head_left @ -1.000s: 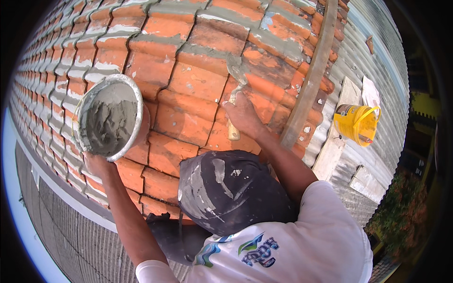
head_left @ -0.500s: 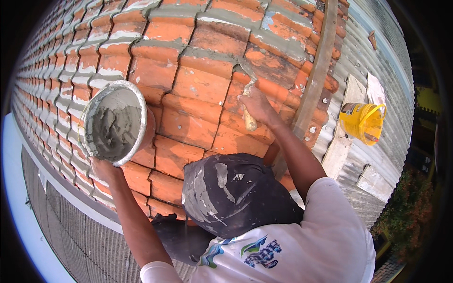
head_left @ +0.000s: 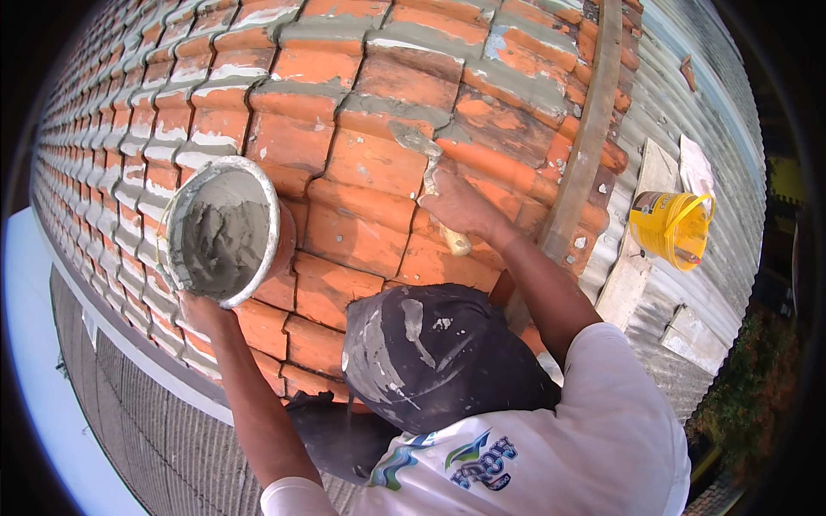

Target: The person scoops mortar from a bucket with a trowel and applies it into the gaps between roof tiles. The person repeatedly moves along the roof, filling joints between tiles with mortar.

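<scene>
Trowel [head_left: 415, 138] on the right, bucket [head_left: 237, 183] on the left, tiles [head_left: 357, 236] between

Head view: right hand [head_left: 460, 206] is wrapped round the trowel handle, blade pointing far-left. Left hand [head_left: 206, 311] is at the bucket's near rim, fingers mostly hidden, so can't tell the grip. Grey mortar [head_left: 225, 249] sits inside. Wooden beam [head_left: 588, 150] borders the right, pale strip [head_left: 176, 378] the near left.

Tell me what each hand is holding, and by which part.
The right hand grips a trowel by its handle. The left hand holds a bucket of grey mortar at its near edge; those fingers are hidden.
</scene>
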Demonstrator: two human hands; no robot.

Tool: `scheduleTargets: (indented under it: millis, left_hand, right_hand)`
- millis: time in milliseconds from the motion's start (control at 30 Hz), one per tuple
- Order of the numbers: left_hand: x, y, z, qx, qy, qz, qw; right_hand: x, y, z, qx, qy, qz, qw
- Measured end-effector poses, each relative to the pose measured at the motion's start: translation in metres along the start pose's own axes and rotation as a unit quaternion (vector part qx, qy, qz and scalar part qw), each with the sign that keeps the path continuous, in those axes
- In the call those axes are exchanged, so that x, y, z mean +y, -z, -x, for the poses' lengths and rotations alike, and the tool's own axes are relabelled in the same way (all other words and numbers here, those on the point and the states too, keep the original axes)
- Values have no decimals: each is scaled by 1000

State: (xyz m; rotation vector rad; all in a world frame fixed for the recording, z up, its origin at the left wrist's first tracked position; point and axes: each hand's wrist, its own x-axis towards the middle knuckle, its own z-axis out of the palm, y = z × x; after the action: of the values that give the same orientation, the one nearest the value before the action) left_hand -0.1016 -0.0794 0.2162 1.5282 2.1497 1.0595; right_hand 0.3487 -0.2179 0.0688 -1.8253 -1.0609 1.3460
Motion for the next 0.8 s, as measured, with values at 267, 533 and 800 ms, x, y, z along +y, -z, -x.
scheduleTargets:
  millis: [267, 533, 800]
  left_hand:
    - [0, 0, -1, 20, 33, 71, 997]
    - [2, -1, 2, 18, 30, 39, 999]
    - [-17, 5, -12, 2, -8, -112, 994]
  right_hand:
    - [-46, -3, -42, 9, -60, 24, 998]
    - [-65, -29, -46, -121, 111, -7, 986]
    - [29, 48, 51, 38, -36, -17, 998]
